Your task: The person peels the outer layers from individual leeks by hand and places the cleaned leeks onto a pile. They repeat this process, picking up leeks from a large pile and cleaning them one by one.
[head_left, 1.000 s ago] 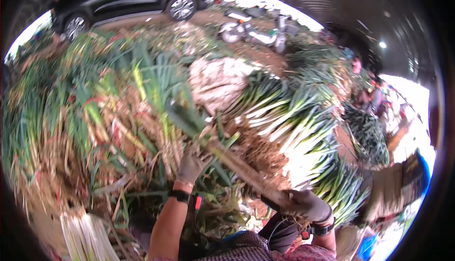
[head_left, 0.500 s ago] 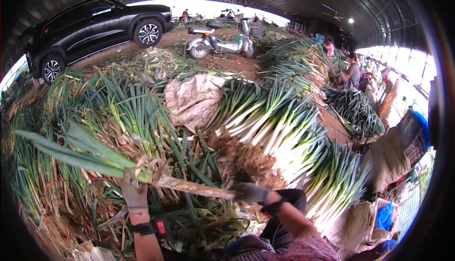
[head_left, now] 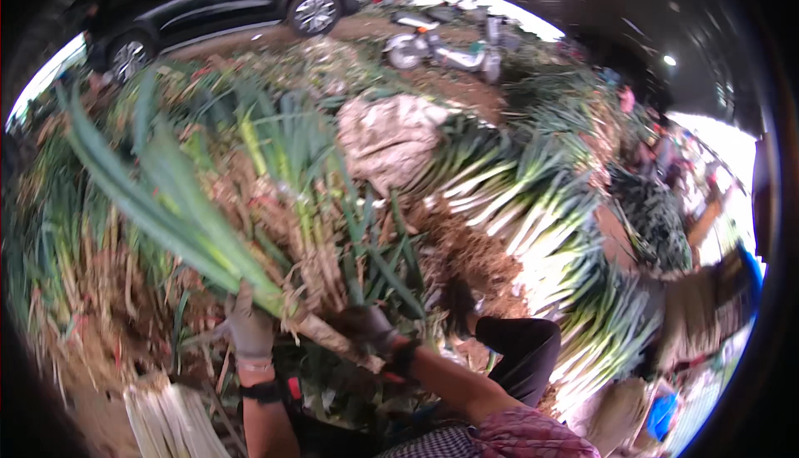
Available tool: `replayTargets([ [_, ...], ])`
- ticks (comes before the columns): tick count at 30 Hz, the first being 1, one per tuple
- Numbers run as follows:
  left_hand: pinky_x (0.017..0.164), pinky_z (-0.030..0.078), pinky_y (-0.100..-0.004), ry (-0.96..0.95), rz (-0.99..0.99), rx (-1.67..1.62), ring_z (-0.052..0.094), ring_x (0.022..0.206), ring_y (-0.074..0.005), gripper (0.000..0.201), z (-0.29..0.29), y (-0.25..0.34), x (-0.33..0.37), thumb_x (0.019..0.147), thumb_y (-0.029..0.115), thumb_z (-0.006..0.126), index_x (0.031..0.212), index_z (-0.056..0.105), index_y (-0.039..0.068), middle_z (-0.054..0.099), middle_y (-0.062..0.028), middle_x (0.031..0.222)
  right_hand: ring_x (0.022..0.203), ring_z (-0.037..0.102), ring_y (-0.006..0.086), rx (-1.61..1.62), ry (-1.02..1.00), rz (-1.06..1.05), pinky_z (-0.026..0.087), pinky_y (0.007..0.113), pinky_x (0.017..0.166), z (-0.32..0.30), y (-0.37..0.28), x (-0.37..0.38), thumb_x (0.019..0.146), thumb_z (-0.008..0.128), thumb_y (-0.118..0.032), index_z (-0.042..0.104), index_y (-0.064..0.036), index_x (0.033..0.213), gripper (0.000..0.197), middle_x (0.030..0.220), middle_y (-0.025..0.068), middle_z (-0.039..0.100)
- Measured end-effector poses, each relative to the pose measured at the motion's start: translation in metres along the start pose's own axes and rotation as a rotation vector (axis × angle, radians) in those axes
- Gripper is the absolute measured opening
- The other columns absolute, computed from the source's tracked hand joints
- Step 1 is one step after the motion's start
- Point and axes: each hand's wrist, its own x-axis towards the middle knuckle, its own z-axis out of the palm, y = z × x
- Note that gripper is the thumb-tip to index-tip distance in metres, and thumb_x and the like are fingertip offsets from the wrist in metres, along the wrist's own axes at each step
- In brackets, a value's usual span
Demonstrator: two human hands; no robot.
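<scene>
A long leek with broad green leaves slants across in front of me, leaves up to the left, pale stalk down to the right. My left hand, in a grey glove, is closed round it just above the torn, dry skin of the stalk. Beside the lower stalk is my right hand, in a dark glove; its fingers are blurred, and I cannot tell whether they grip. Untrimmed leeks stand bundled behind the held one. Cleaned white leeks lie in a row at the right.
A crumpled pale sack lies beyond the leeks. Brown roots are heaped near my dark-trousered knee. White stalks lie at lower left. Farther off are a scooter and a black car.
My right hand has moved leftward and nearer from the root end along the stalk. The leek's leaves have swung upward. My view has tilted down, and the scene has shifted right.
</scene>
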Motion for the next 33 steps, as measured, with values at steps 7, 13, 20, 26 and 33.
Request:
replayTargets([
  [7, 0.079, 0.049, -0.0294, -0.187, -0.02, 0.115, 0.058, 0.093, -0.0165, 0.02, 0.004, -0.034, 0.005, 0.095, 0.013, 0.052, 0.107, 0.061, -0.001, 0.061, -0.0111, 0.097, 0.08, 0.059, 0.0132, 0.484, 0.192, -0.1, 0.049, 0.029, 0.07, 0.032, -0.048, 0.034, 0.089, 0.061, -0.013, 0.058, 0.0042, 0.108, 0.026, 0.088, 0.0079, 0.065],
  [13, 0.085, 0.047, -0.0362, -0.233, 0.423, 0.992, 0.061, 0.094, -0.029, 0.026, -0.034, -0.073, -0.022, 0.088, 0.001, 0.052, 0.11, 0.065, 0.007, 0.065, -0.0169, 0.099, 0.069, 0.057, 0.009, 0.245, 0.233, 0.049, 0.048, 0.025, 0.059, 0.02, -0.024, -0.015, 0.089, 0.061, -0.013, 0.06, 0.0038, 0.1, 0.02, 0.079, 0.0042, 0.063],
  [20, 0.078, 0.047, -0.0246, -0.236, -0.009, 0.464, 0.057, 0.089, -0.0084, 0.028, -0.013, -0.061, -0.043, 0.094, 0.019, 0.057, 0.11, 0.06, -0.003, 0.064, -0.0046, 0.099, 0.058, 0.053, 0.0072, 0.464, 0.307, 0.14, 0.041, 0.024, 0.049, 0.02, 0.019, -0.018, 0.091, 0.058, -0.019, 0.063, 0.0005, 0.095, 0.02, 0.07, 0.0003, 0.057],
  [26, 0.077, 0.048, -0.0261, -0.22, -0.049, 0.409, 0.061, 0.083, -0.0182, 0.021, -0.012, -0.058, -0.042, 0.096, 0.01, 0.049, 0.11, 0.06, -0.002, 0.064, -0.0115, 0.096, 0.078, 0.06, 0.013, 0.575, 0.169, 0.336, 0.047, 0.025, 0.07, 0.004, 0.027, -0.007, 0.091, 0.049, -0.008, 0.061, -0.0001, 0.097, 0.015, 0.086, 0.0044, 0.063],
  [33, 0.081, 0.052, -0.0306, -0.19, -0.19, 0.093, 0.062, 0.094, -0.0171, 0.023, -0.019, -0.059, -0.04, 0.096, 0.012, 0.05, 0.113, 0.058, -0.001, 0.062, -0.0097, 0.105, 0.083, 0.061, 0.0158, 0.628, 0.072, 0.249, 0.047, 0.026, 0.076, -0.009, 0.016, -0.034, 0.091, 0.052, -0.011, 0.06, 0.0014, 0.105, 0.02, 0.09, 0.0062, 0.063],
])
